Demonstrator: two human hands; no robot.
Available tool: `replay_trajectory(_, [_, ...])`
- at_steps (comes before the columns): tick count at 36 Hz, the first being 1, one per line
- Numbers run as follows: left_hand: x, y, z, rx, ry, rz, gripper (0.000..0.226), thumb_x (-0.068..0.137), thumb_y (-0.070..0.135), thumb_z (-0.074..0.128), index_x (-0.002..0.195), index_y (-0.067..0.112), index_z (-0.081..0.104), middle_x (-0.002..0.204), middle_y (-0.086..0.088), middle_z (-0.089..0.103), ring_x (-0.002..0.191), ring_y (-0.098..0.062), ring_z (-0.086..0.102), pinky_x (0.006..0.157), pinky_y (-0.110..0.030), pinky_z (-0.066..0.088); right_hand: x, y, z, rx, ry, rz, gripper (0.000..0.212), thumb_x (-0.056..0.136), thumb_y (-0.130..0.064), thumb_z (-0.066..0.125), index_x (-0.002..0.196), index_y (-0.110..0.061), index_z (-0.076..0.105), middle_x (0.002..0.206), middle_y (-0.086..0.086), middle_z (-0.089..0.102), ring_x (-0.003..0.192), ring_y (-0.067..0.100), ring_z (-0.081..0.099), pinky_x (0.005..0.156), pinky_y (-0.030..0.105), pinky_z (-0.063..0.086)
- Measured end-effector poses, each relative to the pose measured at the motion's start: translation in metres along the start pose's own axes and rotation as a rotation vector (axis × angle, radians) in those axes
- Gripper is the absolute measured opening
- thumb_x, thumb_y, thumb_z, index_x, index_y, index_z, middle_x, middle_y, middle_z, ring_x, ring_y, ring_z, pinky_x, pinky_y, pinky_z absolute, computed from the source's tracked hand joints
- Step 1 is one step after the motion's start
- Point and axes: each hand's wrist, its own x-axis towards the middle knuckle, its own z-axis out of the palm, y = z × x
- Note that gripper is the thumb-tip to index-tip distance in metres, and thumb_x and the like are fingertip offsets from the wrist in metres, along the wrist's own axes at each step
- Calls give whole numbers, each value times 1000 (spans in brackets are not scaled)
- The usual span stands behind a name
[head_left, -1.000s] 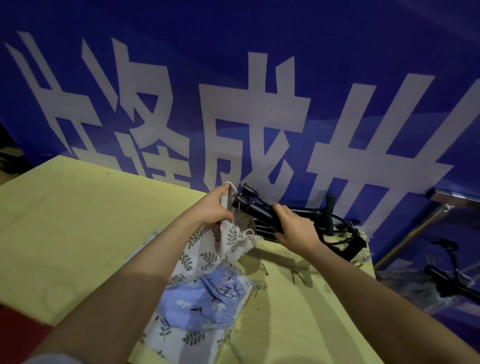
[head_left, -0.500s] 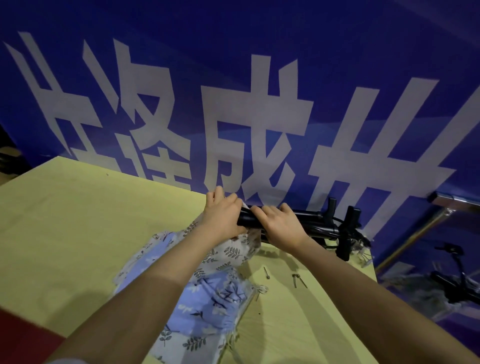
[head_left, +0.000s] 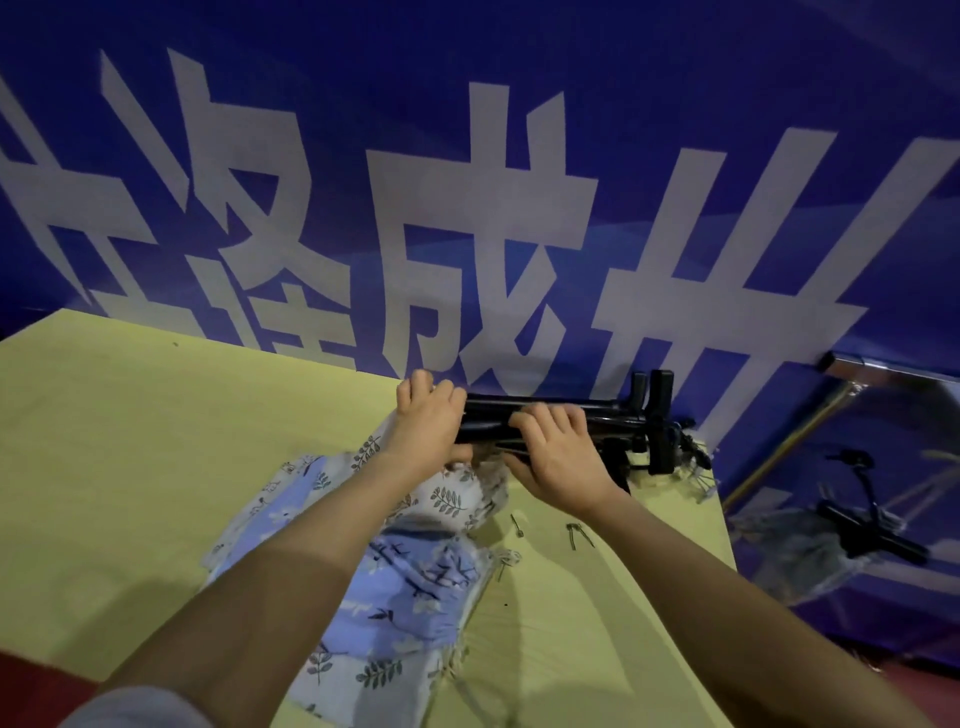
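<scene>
Gripping a folded black stand (head_left: 615, 408) with both hands at the far edge of the yellow table (head_left: 156, 441).

Held level and just above the table, close against the blue banner (head_left: 467, 208), with upright handles at the right end. Left hand (head_left: 428, 415) curled over the stand's left end, right hand (head_left: 556, 457) wrapped round the bundled tubes just beside it, the two hands nearly touching. Leaf-print cloth bag (head_left: 452, 499) bunched directly under both hands, its mouth up at the stand's left end; cannot tell whether any of the stand sits inside yet, as the hands hide the opening. Blue-patterned cloth (head_left: 410, 587) spread flat below the bag, under the left forearm. Two small metal pins (head_left: 578, 535) lying loose on the table near the right wrist, apart from the bag.
</scene>
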Motion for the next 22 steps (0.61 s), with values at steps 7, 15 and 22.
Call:
replay_trajectory(7, [-7, -14, 3, -186, 23, -2, 55, 72, 55, 68, 106, 16, 50, 105, 3, 50, 102, -19, 30, 86, -32, 22, -36, -27, 12, 104, -164, 164, 22, 90, -29, 39, 89, -15, 56, 79, 1, 57, 72, 23, 54, 69, 32, 30])
replay_trajectory(15, [-19, -22, 9, -402, 61, -48, 49, 69, 55, 70, 94, 19, 50, 95, 6, 48, 92, -15, 25, 74, -30, 19, -17, -55, 12, 658, -432, 747, 50, 95, -30, 52, 141, -14, 40, 139, 7, 48, 128, 24, 43, 107, 39, 35])
replay_trajectory(22, [-31, -22, 7, -666, 89, -141, 39, 72, 45, 71, 88, 21, 45, 93, 7, 49, 100, -18, 30, 77, -31, 23, 0, -70, 6, 876, -336, 893, 5, 92, -13, 55, 94, -11, 60, 77, -5, 61, 72, 15, 59, 71, 31, 48])
